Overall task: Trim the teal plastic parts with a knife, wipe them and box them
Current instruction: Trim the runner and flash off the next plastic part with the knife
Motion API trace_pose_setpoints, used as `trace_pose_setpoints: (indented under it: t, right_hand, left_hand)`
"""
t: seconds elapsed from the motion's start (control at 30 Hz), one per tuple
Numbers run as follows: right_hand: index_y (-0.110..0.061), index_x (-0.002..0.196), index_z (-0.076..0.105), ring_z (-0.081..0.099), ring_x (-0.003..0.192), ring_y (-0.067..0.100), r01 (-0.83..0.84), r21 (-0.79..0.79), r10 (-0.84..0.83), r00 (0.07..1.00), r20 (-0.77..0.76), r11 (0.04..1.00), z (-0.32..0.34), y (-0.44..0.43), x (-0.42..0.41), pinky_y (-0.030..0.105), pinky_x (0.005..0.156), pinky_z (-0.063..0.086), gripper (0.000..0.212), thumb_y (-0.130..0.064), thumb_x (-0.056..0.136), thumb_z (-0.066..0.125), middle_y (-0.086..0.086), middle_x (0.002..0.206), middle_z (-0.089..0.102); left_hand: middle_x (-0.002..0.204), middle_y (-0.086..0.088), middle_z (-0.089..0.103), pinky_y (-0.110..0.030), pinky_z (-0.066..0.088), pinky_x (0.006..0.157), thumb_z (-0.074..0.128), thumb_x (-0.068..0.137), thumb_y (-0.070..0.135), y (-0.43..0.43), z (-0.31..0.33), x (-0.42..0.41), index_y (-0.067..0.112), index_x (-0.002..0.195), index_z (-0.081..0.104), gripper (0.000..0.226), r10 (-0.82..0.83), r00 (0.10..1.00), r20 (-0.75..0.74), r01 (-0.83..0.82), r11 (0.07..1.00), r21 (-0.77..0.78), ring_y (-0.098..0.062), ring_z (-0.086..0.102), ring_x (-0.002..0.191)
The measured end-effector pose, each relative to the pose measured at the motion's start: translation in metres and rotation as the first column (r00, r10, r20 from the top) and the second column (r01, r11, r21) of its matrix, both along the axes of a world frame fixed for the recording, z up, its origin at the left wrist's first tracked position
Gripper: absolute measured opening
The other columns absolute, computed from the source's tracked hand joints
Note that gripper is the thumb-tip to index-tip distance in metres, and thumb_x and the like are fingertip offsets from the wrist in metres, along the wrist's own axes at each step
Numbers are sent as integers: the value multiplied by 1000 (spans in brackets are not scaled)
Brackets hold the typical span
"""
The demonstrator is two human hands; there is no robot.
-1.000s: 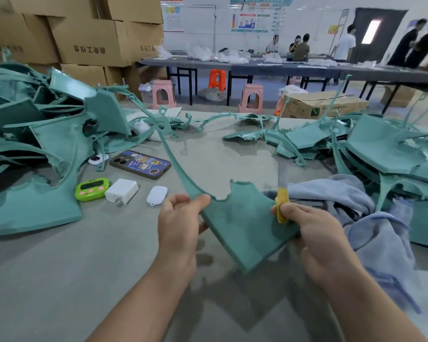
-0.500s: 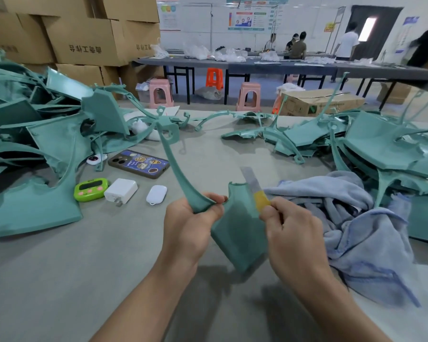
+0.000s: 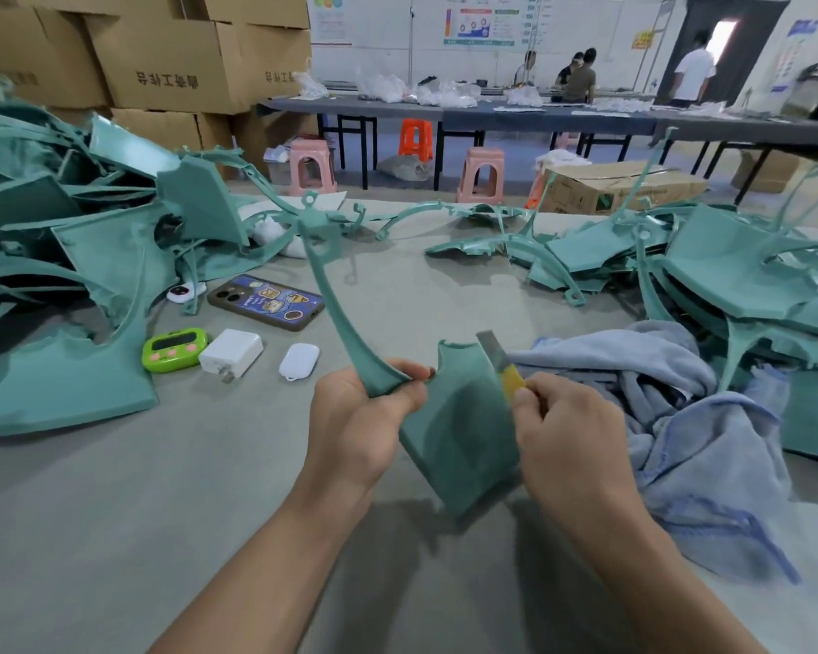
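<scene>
My left hand (image 3: 367, 424) grips a teal plastic part (image 3: 459, 431) at the base of its long curved arm, which rises up and away to the left. The part's flat panel stands tilted between my hands above the grey table (image 3: 114, 535). My right hand (image 3: 570, 439) holds a yellow-handled knife (image 3: 501, 368), its grey blade lying along the panel's upper right edge. A crumpled blue cloth (image 3: 681, 417) lies just right of my right hand. Heaps of teal parts sit at the left (image 3: 67, 257) and the right (image 3: 728, 276).
A phone (image 3: 268, 302), a green timer (image 3: 175, 349), a white charger (image 3: 231, 352) and a small white case (image 3: 299, 361) lie left of my hands. Cardboard boxes (image 3: 171, 63) are stacked at the back left; another box (image 3: 619, 186) stands beyond the table. People work at a far table.
The part has been turned from lying flat and wide to standing more edge-on between my hands. My right hand with the knife moved left and its blade now leans along the panel's right edge.
</scene>
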State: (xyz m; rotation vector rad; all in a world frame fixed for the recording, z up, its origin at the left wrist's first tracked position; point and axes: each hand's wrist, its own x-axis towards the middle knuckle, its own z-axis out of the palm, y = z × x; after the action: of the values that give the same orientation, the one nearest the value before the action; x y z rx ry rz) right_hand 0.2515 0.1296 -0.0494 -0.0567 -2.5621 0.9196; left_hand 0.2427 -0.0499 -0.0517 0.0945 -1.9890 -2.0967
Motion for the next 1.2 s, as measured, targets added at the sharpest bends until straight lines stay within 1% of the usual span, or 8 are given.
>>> trace_pose_setpoints:
  t: [0.1,0.17,0.37,0.47,0.6,0.93,1.07,1.2]
  right_hand:
    - [-14,63,53,45,55,15,-46,-98,41,997,-59,994,5,6,3,26,51,30,37,-23,99,56,-6,56,54]
    - [-13,67,56,43,57,18,-98,-101,88,991,-102,990,7,3,5,27,51,29,33,-24,98,58,-5,60,53]
    - [-17,62,40,37,53,16,-251,-72,253,967,14,965,3,-10,12,33,54,29,39,-24,95,59,-3,54,44]
    - [-13,62,40,40,57,22,-205,-56,207,978,23,977,2,-9,7,37,56,30,39,-23,96,58,3,59,47]
    - [-11,64,48,35,53,13,-210,-114,206,977,-44,971,4,-4,5,30,54,29,36,-21,96,60,-4,52,42]
    - [-19,59,39,39,50,12,-204,-38,204,979,1,978,0,-5,4,25,51,31,43,-20,97,57,-6,50,45]
    - [-18,62,39,37,51,17,-132,35,131,991,29,991,-1,-2,1,39,56,27,41,-22,99,56,0,48,40]
    - [-19,64,42,39,52,14,-225,-7,225,974,13,974,-2,-1,5,27,52,31,37,-23,96,59,-4,53,46]
  left_hand:
    - [90,15,77,-14,52,76,70,86,13,-1,-3,-1,33,94,78,22,-21,1000,-8,19,984,-178,-2,71,91]
    - [95,15,75,-24,54,83,66,91,24,-3,-7,-6,38,107,70,21,-11,1000,12,14,954,-299,-5,69,95]
    - [81,4,68,-31,55,64,62,91,24,-2,-8,-5,29,90,65,6,-37,999,3,36,954,-297,-11,63,70]
    - [73,14,63,-35,50,68,56,82,31,-6,-9,-9,28,81,63,8,-75,997,-17,65,938,-339,-12,60,72]
    - [72,19,65,-35,49,71,60,83,26,-8,-13,-11,33,82,66,10,-36,999,10,38,958,-284,-7,60,73]
    - [85,12,72,-42,56,78,57,77,34,-9,-9,-11,24,92,72,24,-15,999,39,27,949,-313,-13,67,85]
    - [88,7,73,-47,56,83,56,76,35,-9,-9,-10,20,93,71,28,-8,997,71,29,952,-305,-18,68,87]
    - [83,7,72,-49,56,81,57,75,35,-9,-7,-10,21,88,70,23,3,996,90,22,958,-285,-20,68,84]
